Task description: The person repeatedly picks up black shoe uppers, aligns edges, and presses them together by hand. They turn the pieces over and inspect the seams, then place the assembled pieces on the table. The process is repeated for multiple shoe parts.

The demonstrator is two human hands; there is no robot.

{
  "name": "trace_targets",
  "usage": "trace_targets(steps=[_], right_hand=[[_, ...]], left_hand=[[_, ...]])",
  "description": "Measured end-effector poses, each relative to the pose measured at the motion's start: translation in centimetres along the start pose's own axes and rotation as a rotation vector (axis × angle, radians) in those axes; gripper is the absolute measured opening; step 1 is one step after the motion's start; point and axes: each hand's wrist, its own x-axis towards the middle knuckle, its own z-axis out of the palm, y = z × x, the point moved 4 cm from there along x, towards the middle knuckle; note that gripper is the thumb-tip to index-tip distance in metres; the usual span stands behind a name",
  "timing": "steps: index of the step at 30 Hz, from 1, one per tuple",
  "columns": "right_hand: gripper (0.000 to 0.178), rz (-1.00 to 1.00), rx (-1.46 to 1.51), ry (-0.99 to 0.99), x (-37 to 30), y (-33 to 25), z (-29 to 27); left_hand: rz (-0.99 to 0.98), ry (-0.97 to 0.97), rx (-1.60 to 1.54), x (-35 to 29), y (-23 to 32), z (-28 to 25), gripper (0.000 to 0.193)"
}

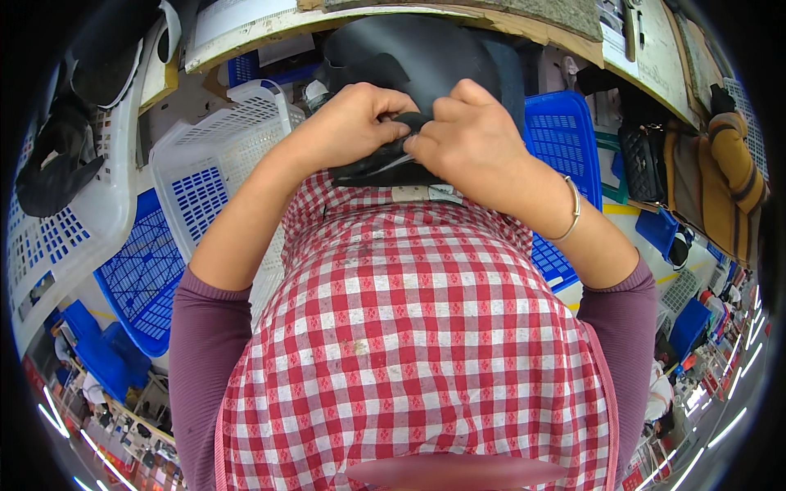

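Note:
Over my lap lies a smooth black sheet (442, 53) that looks like leather or rubber. Close in front of my checked apron, both hands work on a small black piece (416, 123) of soft material; its exact kind is not clear. My left hand (360, 123) pinches it between thumb and fingers. From the other side my right hand (475, 135) grips it, fingers curled and a bracelet on the wrist. Below the hands, a darker black fold (385, 170) with a pale line rests against the apron.
A workbench edge (393, 8) runs across the far side. To the left stand a white basket (184, 151), a blue basket (143, 278) and a white crate (115, 188) holding black pieces (57, 176). A blue basket (565, 131) is at the right, near a black bag (643, 159) and brown striped cloth (704, 188).

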Motion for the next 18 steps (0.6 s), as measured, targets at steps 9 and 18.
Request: trace_targets(steps=[9,18], right_hand=[[0.023,1.248,1.583,0.005,-5.7,2.2,4.0],[0.019,1.164,1.557,0.129,-4.8,1.8,5.1]], left_hand=[[-0.094,0.224,-0.549,-0.8,-1.9,1.5,0.02],[-0.116,0.149,-0.413,-1.4,-0.9,0.3,0.023]])
